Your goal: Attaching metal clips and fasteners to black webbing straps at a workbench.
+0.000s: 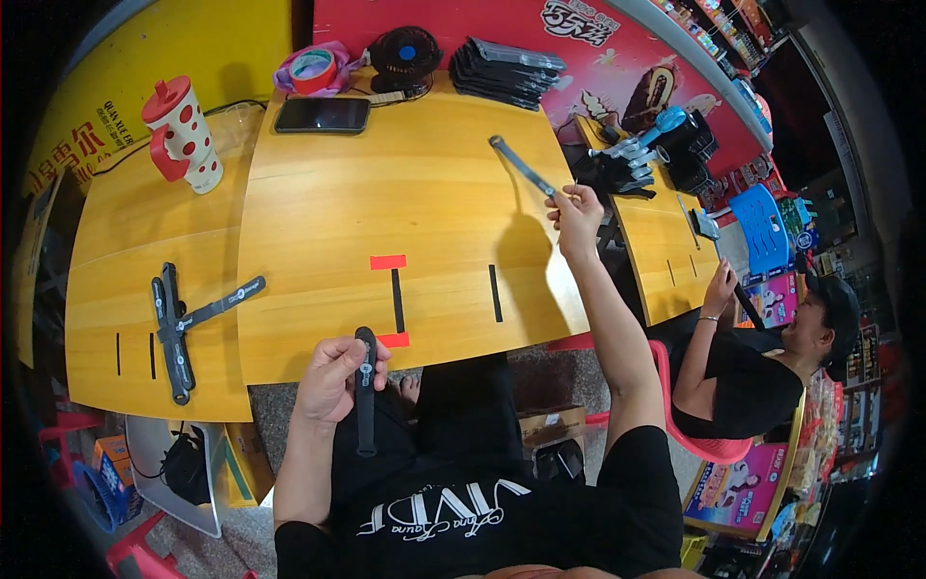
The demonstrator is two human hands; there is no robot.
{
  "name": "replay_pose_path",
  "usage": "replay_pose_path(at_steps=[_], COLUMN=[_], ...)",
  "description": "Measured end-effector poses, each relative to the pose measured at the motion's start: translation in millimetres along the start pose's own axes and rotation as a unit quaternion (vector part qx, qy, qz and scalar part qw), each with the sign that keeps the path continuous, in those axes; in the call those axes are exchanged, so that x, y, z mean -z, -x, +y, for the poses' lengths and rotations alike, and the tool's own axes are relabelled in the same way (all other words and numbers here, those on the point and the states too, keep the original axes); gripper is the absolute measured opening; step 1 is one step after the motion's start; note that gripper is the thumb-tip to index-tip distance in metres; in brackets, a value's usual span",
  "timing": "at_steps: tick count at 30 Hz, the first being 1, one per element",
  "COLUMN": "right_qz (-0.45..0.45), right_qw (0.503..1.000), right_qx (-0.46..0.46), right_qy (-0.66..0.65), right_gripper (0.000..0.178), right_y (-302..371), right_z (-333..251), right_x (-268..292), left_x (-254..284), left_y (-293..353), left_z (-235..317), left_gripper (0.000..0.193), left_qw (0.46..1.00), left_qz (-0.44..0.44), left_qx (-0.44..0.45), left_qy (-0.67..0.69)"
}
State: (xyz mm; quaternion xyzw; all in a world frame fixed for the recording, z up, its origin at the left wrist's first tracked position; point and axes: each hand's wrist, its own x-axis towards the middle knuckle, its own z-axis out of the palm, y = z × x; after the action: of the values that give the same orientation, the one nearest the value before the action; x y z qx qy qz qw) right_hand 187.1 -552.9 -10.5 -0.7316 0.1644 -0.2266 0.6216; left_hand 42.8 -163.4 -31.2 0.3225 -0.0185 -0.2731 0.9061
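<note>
My left hand (331, 378) is closed around a flat black strap (366, 415) with rounded ends and small white print. That strap hangs in front of the table's near edge, over my lap. Out to the right, my right hand (579, 220) pinches one end of a second dark strap (522, 166). Its far end points up and left above the table. Several similar straps (174, 338) lie crossed in a loose pile at the left of the table. Between my hands, two red tape marks (388, 261) and black strips (397, 301) sit on the wooden tabletop (318, 212).
Along the back stand a phone (322, 115), a roll of tape (313, 70), a small black fan (405, 53) and a stack of black packets (503, 72). A spotted tumbler (183, 135) is at back left. Another person (743, 357) sits at a side table on the right.
</note>
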Motion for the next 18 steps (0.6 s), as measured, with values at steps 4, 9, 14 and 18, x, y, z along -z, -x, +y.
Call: replay_pose_path(at_steps=[4,9,14,18], right_qz=[0.018,0.018,-0.115,-0.235], right_qw=[0.975,0.939,0.945,0.942], right_qx=[-0.157,-0.23,-0.257,-0.234], right_qy=[-0.155,-0.257,-0.167,0.058], right_gripper=[0.008,0.005,0.02,0.026], right_y=[13,35,62,56], right_z=[0,2,-21,-30], right_x=[2,7,8,31], left_x=[-7,-11,-11,-13], left_y=[5,12,22,23], left_z=[-4,-13,-15,-13], left_gripper=[0.025,0.026,0.025,0.024], left_qw=[0.999,0.999,0.999,0.998], left_qz=[0.033,0.033,0.038,0.045], left_qx=[-0.007,0.004,0.014,0.022], left_qy=[-0.015,-0.035,-0.031,-0.049])
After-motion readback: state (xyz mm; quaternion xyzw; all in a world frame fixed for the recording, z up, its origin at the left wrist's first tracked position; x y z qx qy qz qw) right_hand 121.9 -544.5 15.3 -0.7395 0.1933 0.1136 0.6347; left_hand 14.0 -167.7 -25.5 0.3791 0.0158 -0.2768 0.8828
